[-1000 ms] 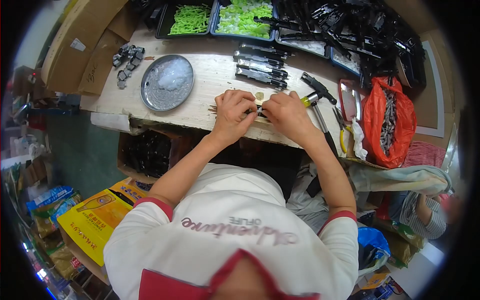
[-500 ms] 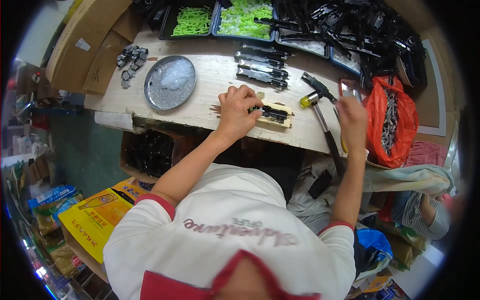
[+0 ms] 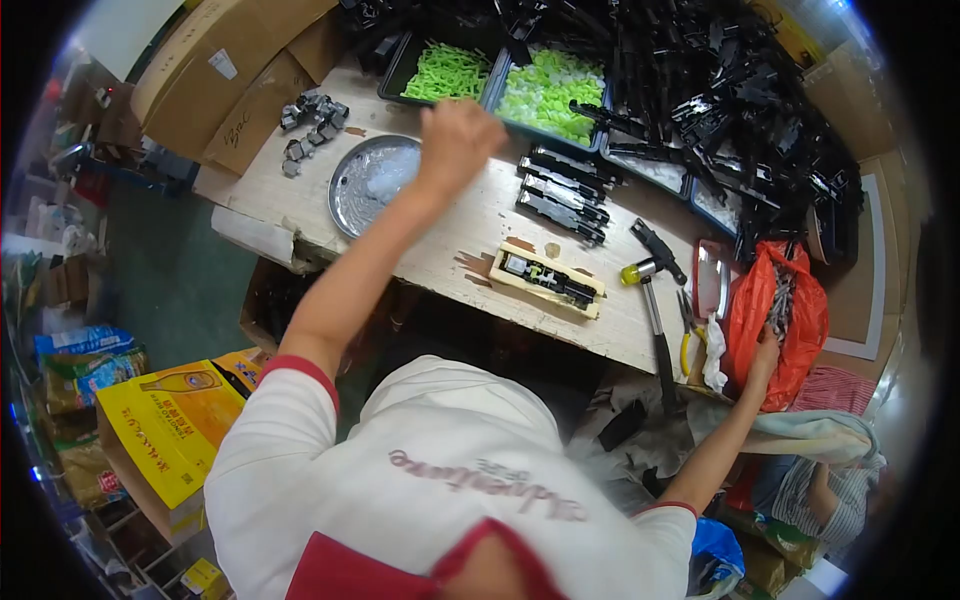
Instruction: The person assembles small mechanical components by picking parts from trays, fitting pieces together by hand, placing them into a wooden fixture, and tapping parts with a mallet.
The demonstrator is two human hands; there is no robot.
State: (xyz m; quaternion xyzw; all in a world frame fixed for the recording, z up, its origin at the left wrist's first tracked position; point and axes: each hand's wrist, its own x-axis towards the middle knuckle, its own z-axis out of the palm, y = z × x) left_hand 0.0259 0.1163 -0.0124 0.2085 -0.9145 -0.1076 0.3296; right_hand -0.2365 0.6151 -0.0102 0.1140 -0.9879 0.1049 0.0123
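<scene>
My left hand (image 3: 460,145), smeared by motion, is above the far edge of a round metal dish (image 3: 345,205) holding clear-white material, close to the bin of green parts (image 3: 447,72). My right hand (image 3: 764,358) reaches into the mouth of a red plastic bag (image 3: 808,325) of small grey metal parts (image 3: 783,300); its fingertips are partly hidden there. Between the hands, a black mechanism (image 3: 568,288) lies in a cream-coloured block (image 3: 508,279) on the table, with neither hand touching it.
A hammer (image 3: 656,325) with a yellow face lies beside a black part (image 3: 655,248). Pliers (image 3: 687,345) and a red-rimmed tray (image 3: 712,280) are near the bag. Several black assemblies (image 3: 563,205) are lined up behind the block; black parts (image 3: 700,90) are heaped beyond.
My left hand has left the mechanism in the block and moved up and left toward the green bin. My right hand has moved from near the hammer to the red bag.
</scene>
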